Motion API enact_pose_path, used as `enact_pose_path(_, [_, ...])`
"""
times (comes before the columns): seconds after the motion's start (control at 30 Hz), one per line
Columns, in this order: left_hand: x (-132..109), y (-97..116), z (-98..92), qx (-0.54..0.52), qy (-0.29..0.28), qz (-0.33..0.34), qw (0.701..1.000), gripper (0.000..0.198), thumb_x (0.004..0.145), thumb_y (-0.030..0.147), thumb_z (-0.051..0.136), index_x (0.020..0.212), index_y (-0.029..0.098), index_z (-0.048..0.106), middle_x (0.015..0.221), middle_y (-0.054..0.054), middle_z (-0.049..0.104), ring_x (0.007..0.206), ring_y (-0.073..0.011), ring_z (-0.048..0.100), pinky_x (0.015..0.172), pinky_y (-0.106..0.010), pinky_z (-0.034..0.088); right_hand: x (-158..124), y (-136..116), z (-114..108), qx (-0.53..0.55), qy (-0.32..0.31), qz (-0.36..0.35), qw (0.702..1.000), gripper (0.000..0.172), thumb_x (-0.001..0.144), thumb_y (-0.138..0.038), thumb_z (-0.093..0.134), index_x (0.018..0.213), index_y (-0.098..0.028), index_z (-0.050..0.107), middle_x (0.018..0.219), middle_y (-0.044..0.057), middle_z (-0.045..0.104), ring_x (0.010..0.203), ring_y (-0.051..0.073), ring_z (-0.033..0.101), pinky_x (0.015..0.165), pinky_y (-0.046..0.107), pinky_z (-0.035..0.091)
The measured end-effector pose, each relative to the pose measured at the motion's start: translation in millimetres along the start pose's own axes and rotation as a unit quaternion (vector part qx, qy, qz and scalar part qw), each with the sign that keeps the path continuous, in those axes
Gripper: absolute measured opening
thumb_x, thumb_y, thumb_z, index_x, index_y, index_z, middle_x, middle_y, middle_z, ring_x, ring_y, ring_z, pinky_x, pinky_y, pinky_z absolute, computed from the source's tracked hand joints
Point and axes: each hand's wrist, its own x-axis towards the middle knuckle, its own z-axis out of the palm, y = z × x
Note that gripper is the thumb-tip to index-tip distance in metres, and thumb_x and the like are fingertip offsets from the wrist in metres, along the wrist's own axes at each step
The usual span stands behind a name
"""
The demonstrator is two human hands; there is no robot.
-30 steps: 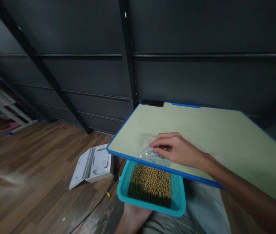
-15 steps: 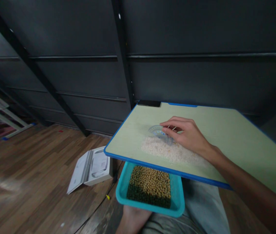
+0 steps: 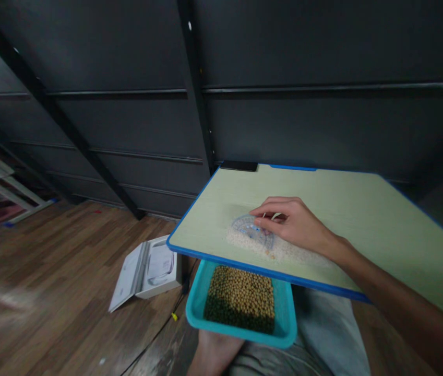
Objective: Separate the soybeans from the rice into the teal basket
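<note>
My right hand (image 3: pixel 289 222) is closed in a pinch on a clear plastic protractor (image 3: pixel 247 225), whose curved edge sits at the white rice grains (image 3: pixel 284 253) spread on the pale green tabletop (image 3: pixel 342 203). A few yellow soybeans (image 3: pixel 268 254) lie among the rice, just in front of the protractor. Below the table's blue front edge, my left hand (image 3: pixel 219 347) supports a turquoise plastic basket (image 3: pixel 244 334) from underneath; its fingers are hidden. Inside the basket is a layer of soybeans (image 3: pixel 240 292).
A black phone-like slab (image 3: pixel 239 166) rests at the table's far left corner. An open white box (image 3: pixel 160 269) is on the wooden floor (image 3: pixel 68 292), beside a black cable (image 3: pixel 154 334). Behind the table stands a dark panelled wall (image 3: pixel 127 120).
My right hand has moved slightly left and toward me, bringing the protractor lower and flatter over the rice. Loose soybeans now show in front of it. The basket stays in place.
</note>
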Motion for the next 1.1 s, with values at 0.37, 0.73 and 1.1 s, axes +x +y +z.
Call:
enact_pose_path(0.37, [0.2,0.8,0.2,0.015,0.034,-0.003,0.999,0.037,0.091,0.039,0.042,0.103,0.024,0.073,0.107,-0.010,0.077,0.109,-0.0285,0.067,0.109,-0.057,0.034,-0.5,-3.1,-1.5,-0.017,-0.039,-0.026,0.999,0.017,0.089,-0.019,0.063,0.100,-0.021,0.075,0.093,0.003,0.072,0.080,0.013,0.065,0.073,0.026,0.050])
enact_pose_path(0.73, [0.4,1.2,-4.9,0.041,0.051,0.009,0.998,0.038,0.093,0.038,0.040,0.115,0.024,0.067,0.116,-0.012,0.074,0.110,-0.0285,0.067,0.109,-0.057,0.035,-1.7,-6.4,3.7,0.003,-0.084,-0.035,0.996,0.018,0.088,-0.019,0.062,0.100,-0.020,0.075,0.090,0.005,0.072,0.078,0.015,0.064,0.071,0.028,0.049])
enact_pose_path(1.1, [-2.4,3.1,1.1,0.002,-0.026,-0.008,1.000,0.039,0.094,0.039,0.037,0.109,0.026,0.071,0.109,-0.010,0.076,0.119,-0.0284,0.062,0.114,-0.059,0.028,-1.8,-8.8,2.5,0.040,-0.128,-0.046,0.990,0.016,0.088,-0.018,0.063,0.099,-0.019,0.075,0.089,0.005,0.072,0.078,0.015,0.064,0.071,0.028,0.048])
